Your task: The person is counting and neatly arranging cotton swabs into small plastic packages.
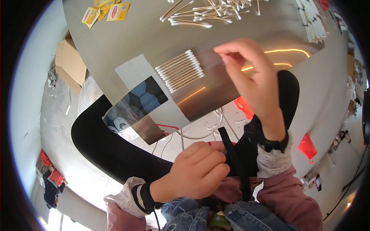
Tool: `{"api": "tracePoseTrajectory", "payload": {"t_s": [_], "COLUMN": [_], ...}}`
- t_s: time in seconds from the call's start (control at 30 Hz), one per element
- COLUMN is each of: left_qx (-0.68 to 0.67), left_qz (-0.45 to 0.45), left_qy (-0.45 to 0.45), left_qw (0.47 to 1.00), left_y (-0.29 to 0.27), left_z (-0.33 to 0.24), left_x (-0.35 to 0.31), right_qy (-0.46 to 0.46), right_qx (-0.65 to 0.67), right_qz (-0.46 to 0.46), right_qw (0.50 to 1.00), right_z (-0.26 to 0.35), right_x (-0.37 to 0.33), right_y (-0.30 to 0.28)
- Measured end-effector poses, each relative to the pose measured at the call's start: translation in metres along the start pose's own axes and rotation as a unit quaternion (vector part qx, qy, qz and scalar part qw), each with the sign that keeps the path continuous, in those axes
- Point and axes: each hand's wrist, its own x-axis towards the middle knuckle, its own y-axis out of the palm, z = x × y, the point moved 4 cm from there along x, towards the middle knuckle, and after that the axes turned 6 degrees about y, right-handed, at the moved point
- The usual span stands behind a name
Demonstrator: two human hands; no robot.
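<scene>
A neat row of several cotton swabs [179, 71] lies side by side on the metal table, with white tips at both ends. My right hand [252, 71] hovers to the right of the row, slightly blurred. Its thumb and index finger come nearly together in a pinch, and nothing shows between them. My left hand [196, 169] is curled into a loose fist in front of my body, below the table's near edge; its palm side is hidden. Left of the row lies a clear plastic bag [133, 102] with a blue cartoon print and a white strip.
A loose heap of cotton swabs [208, 13] lies at the far side of the metal table [131, 38]. Yellow packets [117, 12] are at the far left, white wrapped bundles [311, 23] at the far right. A cardboard box [69, 61] stands left of the table.
</scene>
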Motion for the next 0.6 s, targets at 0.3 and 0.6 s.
{"api": "tracePoseTrajectory", "payload": {"t_s": [0.3,0.6], "left_qx": [0.390,0.473], "left_qz": [-0.037,0.020], "left_qy": [-0.152,-0.204], "left_qw": [0.908,0.857], "left_y": [-0.019,-0.004], "left_z": [0.074,0.107], "left_x": [0.024,0.020], "right_qy": [0.030,-0.040], "right_qx": [0.064,-0.010], "right_qz": [0.040,0.120], "right_qw": [0.997,0.992], "right_z": [-0.028,-0.024], "right_x": [-0.001,0.000], "right_y": [0.012,0.018]}}
